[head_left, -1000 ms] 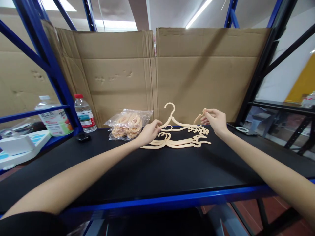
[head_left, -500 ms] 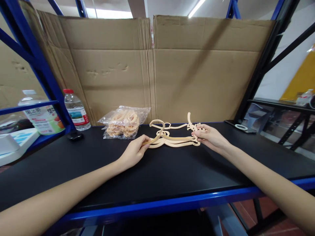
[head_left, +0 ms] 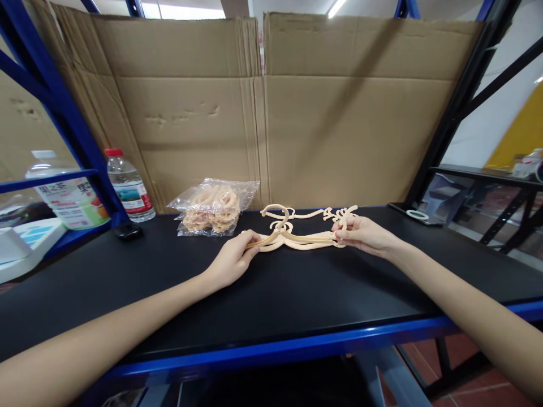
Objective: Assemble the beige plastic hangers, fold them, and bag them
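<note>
Left hand [head_left: 231, 261] and right hand [head_left: 365, 234] tight on cream hangers [head_left: 297, 242]; nearby, clear bag [head_left: 246, 189] of cream plastic pieces [head_left: 212, 208].

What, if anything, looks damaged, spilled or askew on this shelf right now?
Nothing is spilled or broken. The left hand and right hand pinch opposite ends of the stack of cream hangers, which lies flat. One loose hanger lies just behind, not aligned with it. Only the cardboard backing shows dents and creases.

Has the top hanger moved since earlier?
Yes. The top hanger was raised against the cardboard wall; now it lies lower, on the hanger pile on the black shelf.
</note>
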`<state>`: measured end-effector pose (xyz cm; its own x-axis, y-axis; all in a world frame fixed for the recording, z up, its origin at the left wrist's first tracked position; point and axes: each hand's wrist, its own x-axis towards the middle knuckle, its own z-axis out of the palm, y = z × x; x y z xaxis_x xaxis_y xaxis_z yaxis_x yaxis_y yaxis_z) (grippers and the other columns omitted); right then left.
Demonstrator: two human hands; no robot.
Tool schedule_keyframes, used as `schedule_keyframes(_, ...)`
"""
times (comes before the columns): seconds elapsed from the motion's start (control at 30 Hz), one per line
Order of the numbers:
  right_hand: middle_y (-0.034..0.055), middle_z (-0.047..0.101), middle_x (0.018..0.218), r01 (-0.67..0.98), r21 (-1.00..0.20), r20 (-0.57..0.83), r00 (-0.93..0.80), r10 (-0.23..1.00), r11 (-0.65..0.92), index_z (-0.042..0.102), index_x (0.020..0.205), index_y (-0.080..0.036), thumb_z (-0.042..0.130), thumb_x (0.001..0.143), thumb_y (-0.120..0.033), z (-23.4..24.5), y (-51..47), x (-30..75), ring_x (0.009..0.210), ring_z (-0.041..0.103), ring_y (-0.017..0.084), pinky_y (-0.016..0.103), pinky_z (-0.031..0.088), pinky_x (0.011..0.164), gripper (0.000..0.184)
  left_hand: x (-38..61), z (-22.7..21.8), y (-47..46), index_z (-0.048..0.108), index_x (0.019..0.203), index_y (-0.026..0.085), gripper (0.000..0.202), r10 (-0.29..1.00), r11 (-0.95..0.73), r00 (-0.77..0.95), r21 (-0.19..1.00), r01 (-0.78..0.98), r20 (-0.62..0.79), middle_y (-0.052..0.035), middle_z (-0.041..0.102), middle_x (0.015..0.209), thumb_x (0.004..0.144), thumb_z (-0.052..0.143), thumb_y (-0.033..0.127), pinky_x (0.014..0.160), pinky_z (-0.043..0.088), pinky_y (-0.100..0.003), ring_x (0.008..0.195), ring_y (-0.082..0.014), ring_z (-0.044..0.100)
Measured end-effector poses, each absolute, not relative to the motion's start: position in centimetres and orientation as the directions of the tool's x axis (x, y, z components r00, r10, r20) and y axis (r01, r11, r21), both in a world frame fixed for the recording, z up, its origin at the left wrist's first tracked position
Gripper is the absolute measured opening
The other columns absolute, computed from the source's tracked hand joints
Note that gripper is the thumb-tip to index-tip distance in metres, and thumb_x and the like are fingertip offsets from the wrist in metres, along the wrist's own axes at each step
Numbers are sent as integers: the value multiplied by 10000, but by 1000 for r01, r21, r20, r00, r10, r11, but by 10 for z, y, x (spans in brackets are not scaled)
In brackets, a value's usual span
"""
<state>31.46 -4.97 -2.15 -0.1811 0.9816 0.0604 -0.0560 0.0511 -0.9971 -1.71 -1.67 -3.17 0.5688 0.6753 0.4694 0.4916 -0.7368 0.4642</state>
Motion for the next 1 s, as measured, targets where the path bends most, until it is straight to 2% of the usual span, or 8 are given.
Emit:
schedule_keyframes(0.13, -4, 604, 751, -35, -999, 23, -226, 974, 15, 650, 720, -134, 812, 627, -248, -22, -50, 315, 688, 589, 87, 226, 515, 703, 218, -17, -32, -17, 520, 913, 183, 107, 667, -745, 577, 453, 490, 472, -49, 607, 895, 883, 432, 237, 743, 479, -316, 810, -188, 582)
schedule_keyframes(0.33, 64, 666, 955, -48, -997, -43, -282, 959, -59, 652, 734, -144, 801, 640, -266, -17, -56, 311, 888, 639, 168, 283, 538, 805, 214, -18, -34, -16, 511, 931, 185, 106, 667, -743, 583, 478, 469, 464, -58, 600, 927, 894, 422, 230, 780, 483, -341, 846, -194, 583)
schedule_keyframes(0.53, 50, 683, 728, -46, -991, -110, -298, 948, -129, 627, 738, -135, 790, 669, -299, -17, -57, 310, 701, 663, 132, 216, 549, 670, 241, -17, -32, -18, 511, 923, 181, 102, 666, -744, 582, 469, 476, 467, -57, 595, 921, 895, 422, 223, 763, 465, -328, 831, -191, 571)
schedule_keyframes(0.67, 49, 676, 680, -54, -988, -128, -269, 955, -148, 628, 742, -127, 806, 648, -316, -18, -57, 310, 656, 657, 129, 211, 547, 631, 276, -16, -30, -19, 514, 925, 181, 106, 657, -753, 588, 441, 489, 471, -54, 588, 900, 892, 422, 224, 747, 456, -315, 813, -190, 563)
schedule_keyframes(0.87, 42, 657, 684, -32, -993, -99, -294, 951, -113, 606, 731, -132, 800, 650, -321, -22, -54, 311, 674, 647, 137, 236, 534, 635, 283, -17, -33, -18, 517, 933, 178, 114, 659, -752, 589, 437, 493, 468, -62, 584, 904, 891, 420, 221, 762, 462, -329, 819, -195, 560)
schedule_keyframes(1.0, 9, 611, 623, -42, -999, -15, -272, 962, -27, 573, 684, -141, 798, 646, -329, -25, -54, 306, 581, 580, 91, 199, 470, 554, 296, -18, -34, -17, 523, 945, 182, 120, 646, -763, 598, 425, 487, 474, -67, 592, 945, 893, 419, 209, 784, 459, -337, 851, -199, 561)
